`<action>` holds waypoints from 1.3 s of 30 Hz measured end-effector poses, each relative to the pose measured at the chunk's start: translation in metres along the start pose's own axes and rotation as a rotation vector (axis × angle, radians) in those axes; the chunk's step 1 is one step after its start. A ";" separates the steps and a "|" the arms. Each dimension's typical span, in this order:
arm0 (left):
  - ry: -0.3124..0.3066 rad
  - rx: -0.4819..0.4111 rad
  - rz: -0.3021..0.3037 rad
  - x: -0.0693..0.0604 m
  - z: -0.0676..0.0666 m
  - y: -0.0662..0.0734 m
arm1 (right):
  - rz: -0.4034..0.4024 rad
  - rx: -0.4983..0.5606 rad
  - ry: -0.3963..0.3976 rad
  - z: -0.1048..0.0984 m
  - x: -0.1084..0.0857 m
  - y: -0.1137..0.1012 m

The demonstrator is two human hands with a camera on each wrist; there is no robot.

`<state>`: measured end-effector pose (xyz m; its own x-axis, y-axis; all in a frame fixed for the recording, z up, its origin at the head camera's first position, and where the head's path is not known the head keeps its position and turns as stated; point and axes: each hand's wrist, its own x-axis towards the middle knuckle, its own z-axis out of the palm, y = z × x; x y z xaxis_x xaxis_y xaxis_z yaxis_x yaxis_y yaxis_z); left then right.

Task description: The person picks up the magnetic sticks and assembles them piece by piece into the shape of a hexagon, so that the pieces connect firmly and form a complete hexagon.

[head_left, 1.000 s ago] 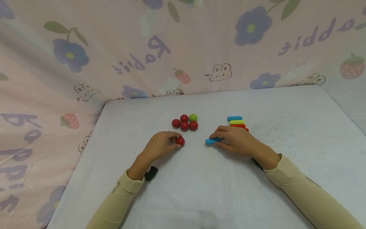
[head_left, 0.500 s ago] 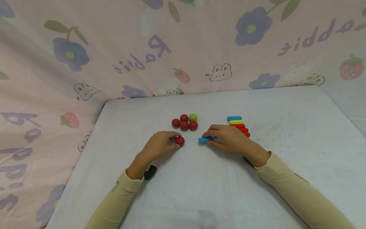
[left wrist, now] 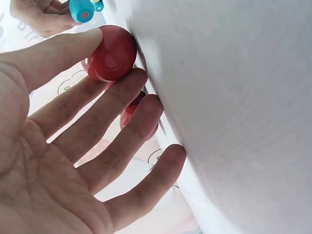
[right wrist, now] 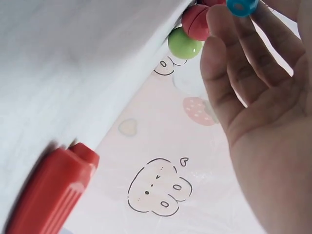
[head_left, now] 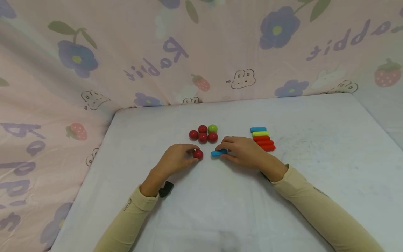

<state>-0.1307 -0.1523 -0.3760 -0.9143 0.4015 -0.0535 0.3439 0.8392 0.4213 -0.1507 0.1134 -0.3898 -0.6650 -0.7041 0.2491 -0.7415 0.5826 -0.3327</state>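
In the head view my left hand pinches a red ball on the white table, thumb on the near side and fingertips on the far side. The left wrist view shows the thumb against this red ball, while the other fingers spread apart. My right hand holds a short blue highlighter pen between thumb and fingers. It lies nearly level, its free end pointing left at the ball with a small gap between. In the right wrist view only the end of the blue highlighter shows, at the top.
Behind the hands, several red balls and a green ball sit clustered. At the right is a stack-like row of a blue pen, a yellow pen and red pens. A printed curtain borders the table.
My right hand has moved left with the blue highlighter, toward the red ball, uncovering the red pens behind it. The left hand and its ball have stayed in place.
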 end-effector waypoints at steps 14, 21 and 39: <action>0.010 0.014 -0.009 0.002 0.000 0.000 | 0.012 -0.006 -0.022 0.005 0.016 -0.012; 0.011 0.009 -0.019 0.001 0.001 0.002 | 0.055 -0.002 -0.037 0.007 0.020 -0.016; 0.027 0.036 0.008 -0.001 0.003 0.007 | 0.054 -0.028 -0.079 0.007 0.019 -0.018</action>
<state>-0.1270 -0.1453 -0.3761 -0.9168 0.3986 -0.0251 0.3584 0.8487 0.3889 -0.1497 0.0870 -0.3853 -0.6958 -0.7004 0.1589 -0.7078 0.6311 -0.3174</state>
